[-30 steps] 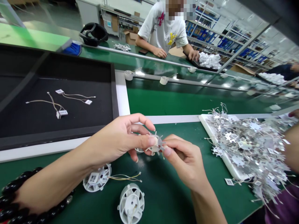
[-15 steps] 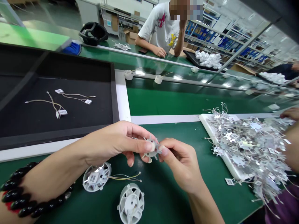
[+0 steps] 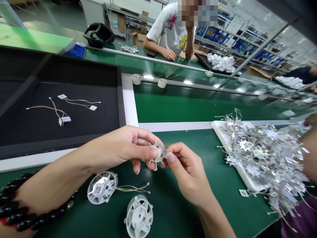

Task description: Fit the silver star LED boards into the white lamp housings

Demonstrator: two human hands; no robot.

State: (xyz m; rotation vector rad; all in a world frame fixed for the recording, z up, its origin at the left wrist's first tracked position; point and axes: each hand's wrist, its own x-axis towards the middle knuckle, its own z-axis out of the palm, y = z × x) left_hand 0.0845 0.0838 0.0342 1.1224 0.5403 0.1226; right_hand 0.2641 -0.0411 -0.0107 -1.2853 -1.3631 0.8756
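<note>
Between the thumb and fingers of my left hand (image 3: 131, 147) is a small silver-grey star-shaped plate (image 3: 158, 153) with narrow prongs around its rim. My right hand (image 3: 188, 168) pinches a prong on the plate's right side. Whether anything else sits behind the plate is hidden by my fingers. Below my left hand a white round fan housing (image 3: 94, 190) lies on the green bench, a square label on top and thin wires (image 3: 133, 188) running right. A second white fan housing (image 3: 139, 216) stands nearer me, its hub facing up.
A black tray (image 3: 99, 112) at left holds several labelled wired pieces (image 3: 64, 119). At right, a white tray (image 3: 229, 152) carries a heap of silver star-shaped plates (image 3: 262, 152) with wires. White fan parts (image 3: 162, 82) are on the green conveyor (image 3: 178, 102). A person (image 3: 165, 36) sits opposite; another person's arm (image 3: 310, 158) reaches in at right.
Both hands have shifted slightly left with the star-shaped plate, which has turned a little and shows more of its face. A white fan part on the conveyor has moved left.
</note>
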